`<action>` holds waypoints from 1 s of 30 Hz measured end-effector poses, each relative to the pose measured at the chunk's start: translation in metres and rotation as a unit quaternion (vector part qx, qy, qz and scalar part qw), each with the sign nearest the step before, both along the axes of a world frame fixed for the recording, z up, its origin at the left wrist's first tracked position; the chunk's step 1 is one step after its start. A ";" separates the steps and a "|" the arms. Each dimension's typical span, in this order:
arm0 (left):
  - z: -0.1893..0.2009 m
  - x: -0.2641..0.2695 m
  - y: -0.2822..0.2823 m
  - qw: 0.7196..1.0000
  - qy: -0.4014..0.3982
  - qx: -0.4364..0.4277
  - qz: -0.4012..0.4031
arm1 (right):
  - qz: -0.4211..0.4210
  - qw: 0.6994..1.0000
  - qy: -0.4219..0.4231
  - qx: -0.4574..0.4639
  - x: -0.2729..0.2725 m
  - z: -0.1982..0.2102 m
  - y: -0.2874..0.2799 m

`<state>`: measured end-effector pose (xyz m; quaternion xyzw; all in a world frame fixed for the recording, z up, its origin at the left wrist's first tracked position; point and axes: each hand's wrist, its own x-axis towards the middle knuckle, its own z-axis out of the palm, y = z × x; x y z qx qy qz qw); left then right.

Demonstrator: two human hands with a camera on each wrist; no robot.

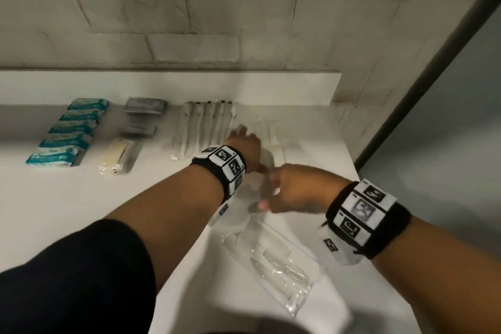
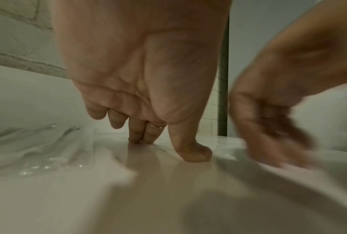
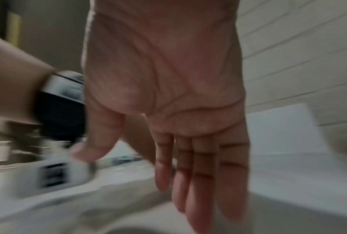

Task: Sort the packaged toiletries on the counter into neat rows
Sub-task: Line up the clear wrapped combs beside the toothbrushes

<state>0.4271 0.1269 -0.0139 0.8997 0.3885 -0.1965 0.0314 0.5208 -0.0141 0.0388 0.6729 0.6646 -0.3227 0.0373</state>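
1. teal packets, grey packets, wrapped toothbrushes: rowed on counter, far left.
2. left hand: fingers straight, pressing clear sleeve; best slid flush.
3. right hand: open, empty; loose sleeves near.

five teal packets, two hands, two wristbands

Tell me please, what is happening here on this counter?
A person is sorting packaged toiletries on a white counter. Teal packets, grey packets and clear-wrapped items already lie in rows. The left hand presses fingertips on clear packets there; the open right hand holds nothing. More clear packets lie loose nearer.
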 end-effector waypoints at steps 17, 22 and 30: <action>-0.001 -0.007 0.002 1.000 -0.019 0.006 -0.012 | -0.042 0.997 -0.059 0.009 -0.016 -0.013 -0.018; 0.002 -0.009 0.003 0.998 -0.063 -0.013 0.010 | -0.259 0.960 0.095 0.047 0.033 -0.006 0.012; -0.002 0.015 -0.011 0.994 -0.074 0.012 -0.080 | -0.260 0.954 -0.081 0.122 0.067 -0.026 0.031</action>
